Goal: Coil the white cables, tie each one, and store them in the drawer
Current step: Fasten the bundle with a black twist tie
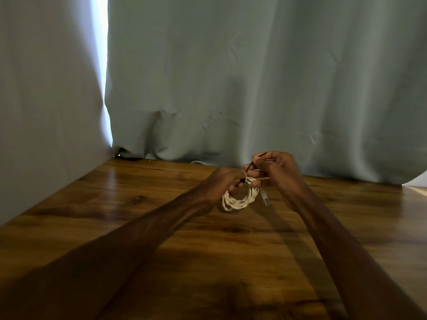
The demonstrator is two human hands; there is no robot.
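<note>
A white cable (240,199) is wound into a small round coil, held just above the wooden table (115,204). My left hand (221,183) grips the coil at its upper left side. One clear plug end (265,198) hangs down at the coil's right. A thin black tie (253,166) runs from the top of the coil up to my right hand (277,169), which pinches the tie between its fingertips. No drawer is in view.
A pale grey-green curtain (254,88) hangs along the table's far edge and left side, with a bright gap (100,65) at the left. A bit of white cable (196,162) peeks from under the curtain's hem.
</note>
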